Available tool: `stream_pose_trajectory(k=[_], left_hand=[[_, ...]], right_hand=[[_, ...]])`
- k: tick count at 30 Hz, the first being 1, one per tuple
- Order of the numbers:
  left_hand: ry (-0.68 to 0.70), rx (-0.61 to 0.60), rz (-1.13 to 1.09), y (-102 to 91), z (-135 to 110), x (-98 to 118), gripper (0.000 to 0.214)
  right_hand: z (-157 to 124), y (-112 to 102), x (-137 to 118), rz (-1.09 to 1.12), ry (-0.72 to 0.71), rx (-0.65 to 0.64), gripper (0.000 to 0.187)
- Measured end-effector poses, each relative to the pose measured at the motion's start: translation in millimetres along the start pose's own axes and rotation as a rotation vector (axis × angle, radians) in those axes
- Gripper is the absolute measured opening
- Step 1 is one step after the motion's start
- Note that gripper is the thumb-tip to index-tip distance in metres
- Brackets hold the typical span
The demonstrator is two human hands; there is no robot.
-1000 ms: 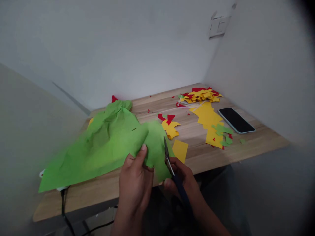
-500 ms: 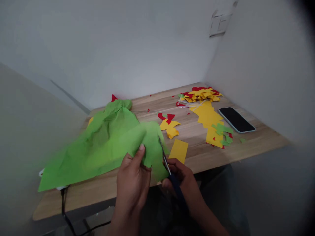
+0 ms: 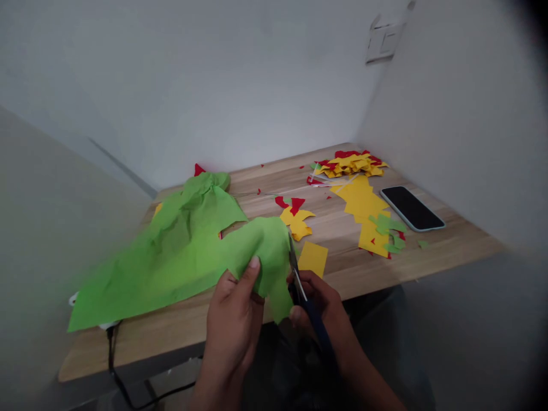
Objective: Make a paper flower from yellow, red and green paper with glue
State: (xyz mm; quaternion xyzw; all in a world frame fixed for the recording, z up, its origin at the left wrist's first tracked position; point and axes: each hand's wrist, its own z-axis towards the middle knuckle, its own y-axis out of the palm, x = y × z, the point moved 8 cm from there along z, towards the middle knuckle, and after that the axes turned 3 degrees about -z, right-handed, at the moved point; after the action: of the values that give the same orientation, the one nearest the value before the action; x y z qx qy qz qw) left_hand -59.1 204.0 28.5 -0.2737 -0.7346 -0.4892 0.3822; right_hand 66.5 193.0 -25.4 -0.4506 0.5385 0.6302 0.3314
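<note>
A large green sheet [image 3: 171,268], thin and creased like paper or felt, spreads over the left of the table and reaches to the middle. My left hand [image 3: 235,302] pinches its near right part, thumb on top. In my right hand [image 3: 321,299] is a pair of scissors [image 3: 309,305] with dark blue handles, blades pointing up and away. The blades lie along the right edge of the green sheet, touching or very near it. My right fingers wrap the handles and are partly hidden. A notch shows in the sheet's far edge.
Yellow rectangles [image 3: 314,260], yellow cut shapes [image 3: 299,221] and red scraps [image 3: 297,204] lie beyond the scissors. A yellow and red pile [image 3: 351,164] sits at the back right, near a phone [image 3: 411,208]. A black cable [image 3: 111,359] hangs at the front left.
The scissors have shifted slightly right, from over the green sheet to its right edge. My left hand has moved a little right with the sheet, and a notch now shows in its far edge.
</note>
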Motion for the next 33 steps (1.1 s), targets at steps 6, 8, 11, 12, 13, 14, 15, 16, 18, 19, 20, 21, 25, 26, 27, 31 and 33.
stream_pose_trajectory(k=[6, 8, 11, 12, 13, 14, 15, 16, 18, 19, 20, 21, 25, 26, 27, 31, 33], left_hand=[[0.021, -0.002, 0.053, -2.2, 1.2, 2.1, 0.034], [0.026, 0.01, 0.057, -3.3, 2.3, 3.8, 0.036], [0.027, 0.032, 0.047, -4.4, 3.8, 6.6, 0.043], [0.024, 0.036, 0.044, -4.4, 4.0, 7.3, 0.044], [0.02, 0.037, 0.043, -4.4, 4.0, 7.8, 0.045], [0.015, 0.038, 0.045, -4.5, 3.9, 8.1, 0.044], [0.007, 0.039, 0.051, -5.0, 3.6, 8.1, 0.044], [-0.001, 0.036, 0.058, -5.6, 3.2, 7.9, 0.043], [-0.027, 0.021, 0.077, -7.0, 2.0, 6.4, 0.039], [-0.041, 0.009, 0.088, -7.7, 1.3, 5.4, 0.037], [-0.052, -0.006, 0.098, -8.0, 0.7, 4.6, 0.033], [-0.059, -0.023, 0.109, -8.1, 0.3, 3.9, 0.03], [-0.071, -0.065, 0.138, -7.9, 0.4, 2.0, 0.022], [-0.073, -0.066, 0.143, -8.3, 0.8, 1.7, 0.023], [-0.073, -0.062, 0.148, -9.3, 1.2, 1.7, 0.023], [-0.068, -0.023, 0.194, -16.3, 2.8, 4.4, 0.028], [-0.07, -0.016, 0.226, -19.7, 3.4, 6.1, 0.03]], right_hand=[[-0.6, -4.2, 12.5, -0.023, 0.165, 0.075, 0.048], [-1.8, -5.3, 15.3, -0.035, 0.187, 0.079, 0.048], [-2.6, -4.0, 12.9, -0.018, 0.123, 0.038, 0.05], [-2.8, -2.5, 11.2, 0.0, 0.094, 0.011, 0.051], [-3.1, -0.9, 9.5, 0.02, 0.07, -0.014, 0.051], [-3.4, 0.4, 8.0, 0.036, 0.053, -0.036, 0.051], [-3.4, 1.3, 6.8, 0.044, 0.044, -0.05, 0.049], [-3.4, 2.0, 5.8, 0.045, 0.041, -0.06, 0.048], [-2.6, 1.8, 4.0, 0.042, 0.043, -0.058, 0.047], [-2.0, 1.5, 3.5, 0.037, 0.044, -0.056, 0.047], [-1.5, 1.2, 3.1, 0.033, 0.045, -0.055, 0.047], [-0.9, 0.5, 3.2, 0.027, 0.046, -0.05, 0.047], [-0.2, -7.2, 12.0, -0.042, 0.112, 0.019, 0.044], [-0.5, -9.6, 15.0, -0.058, 0.136, 0.039, 0.043], [-1.0, -11.5, 17.3, -0.067, 0.155, 0.053, 0.043], [-2.1, -10.7, 15.8, -0.045, 0.145, 0.014, 0.046], [-2.5, -8.9, 11.4, -0.058, 0.117, -0.019, 0.046]])
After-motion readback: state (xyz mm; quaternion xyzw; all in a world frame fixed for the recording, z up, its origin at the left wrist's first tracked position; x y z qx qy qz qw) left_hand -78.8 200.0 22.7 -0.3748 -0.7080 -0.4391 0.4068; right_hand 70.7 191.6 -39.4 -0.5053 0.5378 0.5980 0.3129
